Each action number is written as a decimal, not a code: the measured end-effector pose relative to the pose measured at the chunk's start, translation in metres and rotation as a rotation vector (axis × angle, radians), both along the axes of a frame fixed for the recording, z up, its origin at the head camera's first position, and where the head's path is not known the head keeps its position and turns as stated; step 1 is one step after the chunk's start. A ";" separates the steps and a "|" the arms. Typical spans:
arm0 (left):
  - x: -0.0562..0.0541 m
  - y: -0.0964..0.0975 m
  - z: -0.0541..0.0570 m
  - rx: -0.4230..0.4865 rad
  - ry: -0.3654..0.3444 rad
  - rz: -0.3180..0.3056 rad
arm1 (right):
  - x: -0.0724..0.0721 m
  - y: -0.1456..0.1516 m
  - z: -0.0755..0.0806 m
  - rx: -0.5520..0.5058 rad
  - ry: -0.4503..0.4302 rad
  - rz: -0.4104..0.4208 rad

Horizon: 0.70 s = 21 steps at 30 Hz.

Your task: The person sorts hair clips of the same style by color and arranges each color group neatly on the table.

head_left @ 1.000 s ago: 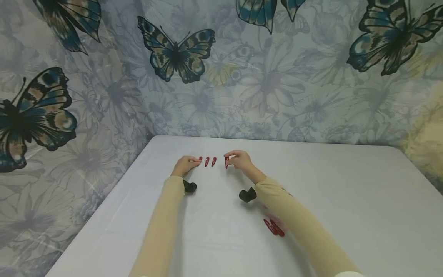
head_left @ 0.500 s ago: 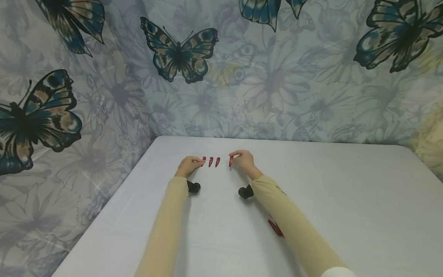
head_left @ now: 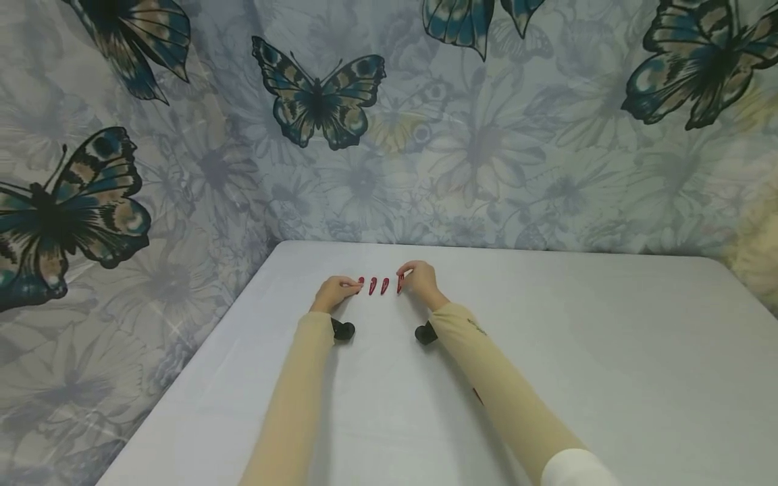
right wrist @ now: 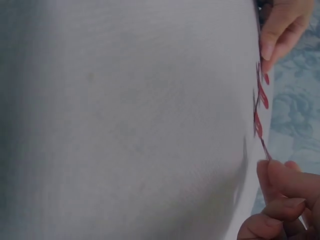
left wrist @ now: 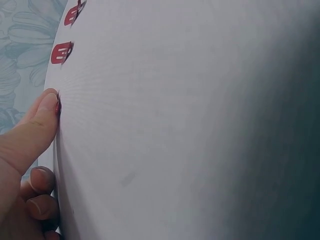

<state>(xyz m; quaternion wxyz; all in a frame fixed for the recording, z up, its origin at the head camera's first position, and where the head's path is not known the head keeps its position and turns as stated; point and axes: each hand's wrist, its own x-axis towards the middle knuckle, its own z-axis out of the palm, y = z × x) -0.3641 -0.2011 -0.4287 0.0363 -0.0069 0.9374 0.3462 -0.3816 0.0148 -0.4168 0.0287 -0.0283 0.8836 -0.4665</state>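
Observation:
Two red snap hair clips, a left one (head_left: 373,286) and a right one (head_left: 385,286), lie side by side on the white table. My left hand (head_left: 332,293) pinches the leftmost clip (head_left: 361,280) of the row between thumb and forefinger; in the left wrist view the thumb covers most of that clip (left wrist: 58,106). At the row's right end, my right hand (head_left: 422,280) holds another red hair clip (head_left: 399,284) upright by its end. The right wrist view shows this clip (right wrist: 265,149) edge-on between thumb and fingertip, close beside the row.
Part of a red hair clip (head_left: 477,395) shows beside my right sleeve (head_left: 498,378), which hides the rest. Black wrist cameras hang under both sleeves, the left camera (head_left: 344,331) and the right camera (head_left: 425,333). A butterfly-patterned cloth (head_left: 474,148) stands behind the table (head_left: 608,351).
My right hand has moved left with its hair clip, closer to the row. The right sleeve now covers most of the clips lying nearer me. My left hand stays at the leftmost clip.

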 end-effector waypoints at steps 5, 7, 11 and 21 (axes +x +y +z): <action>-0.002 0.002 -0.001 -0.001 0.022 -0.011 | -0.003 -0.001 -0.004 0.035 0.036 0.023; -0.002 0.003 -0.002 -0.003 0.015 -0.008 | -0.002 0.000 -0.006 0.043 0.049 0.035; 0.000 0.003 -0.002 -0.003 -0.004 0.004 | 0.000 0.000 -0.008 0.078 0.059 0.071; 0.002 0.001 -0.002 0.000 0.000 0.012 | -0.081 0.001 -0.096 0.135 0.329 0.225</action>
